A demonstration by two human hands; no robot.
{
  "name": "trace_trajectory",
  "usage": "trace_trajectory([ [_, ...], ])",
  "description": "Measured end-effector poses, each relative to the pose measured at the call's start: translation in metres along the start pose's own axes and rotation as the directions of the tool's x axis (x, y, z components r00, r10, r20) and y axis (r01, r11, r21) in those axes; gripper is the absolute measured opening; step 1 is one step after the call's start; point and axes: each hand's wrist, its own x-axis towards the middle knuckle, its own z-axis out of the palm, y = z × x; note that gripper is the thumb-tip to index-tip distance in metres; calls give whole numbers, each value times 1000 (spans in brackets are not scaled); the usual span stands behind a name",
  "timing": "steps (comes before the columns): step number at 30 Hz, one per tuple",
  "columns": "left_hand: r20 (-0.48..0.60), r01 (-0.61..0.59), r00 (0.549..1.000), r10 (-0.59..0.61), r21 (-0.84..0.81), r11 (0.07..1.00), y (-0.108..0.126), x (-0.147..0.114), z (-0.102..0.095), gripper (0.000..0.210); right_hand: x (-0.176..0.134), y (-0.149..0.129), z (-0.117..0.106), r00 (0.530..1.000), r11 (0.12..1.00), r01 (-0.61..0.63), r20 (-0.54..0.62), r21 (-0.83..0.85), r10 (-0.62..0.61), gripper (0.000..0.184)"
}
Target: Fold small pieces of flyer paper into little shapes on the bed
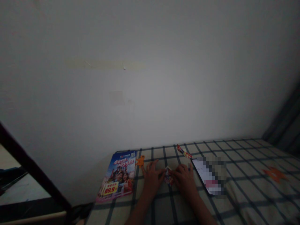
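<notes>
My two bare hands, palms mostly down, meet nearest me: the left hand (151,174) and the right hand (185,175) grasp a small folded paper (168,179) between them. The thumb-side fingers of each hand close on its edges, while my other fingers spread loosely, slightly bent. The paper comes to a pale point at the top, like a little roof; below, it is patterned in red, white and bluish tones, its finer print too small to read.

Under my fingers lies cream cloth (161,204) with a dark woven-looking grid, wrinkled toward the right. Left of my fingers sits a glossy stack of leaflets (118,175), blue and pink, printed with people and "89.9". Between it and my left fingers is a flat orange cutout (140,161). Just right of my right fingers lies a slab-like phone (203,173), its screen lit and partly pixelated. Beyond them, a narrow red-and-cream strip (184,152) slants; farther right is a jagged orange shape (274,174). Behind everything rises a matte grey-white wall (164,78) with a yellowish band.
</notes>
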Motion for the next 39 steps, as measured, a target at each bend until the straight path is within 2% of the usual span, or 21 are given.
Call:
trace_trajectory([
  [8,-3,-6,1000,6,0,1000,-1,2,4,19,0,2,4,999,999,-28,23,41,27,25],
  [20,-19,9,1000,-9,21,1000,1,1,6,24,2,0,9,999,998,-29,-31,-48,27,38],
  [26,-55,39,998,-38,16,999,1,3,14,19,3,2,5,999,999,-40,27,13,39,36],
  [34,-38,26,999,-24,44,999,1,3,16,18,6,-4,-3,994,993,-105,47,51,103,17],
  [39,-10,37,999,-37,47,998,1,5,14,25,13,-10,-7,975,982,-186,131,46,178,27],
])
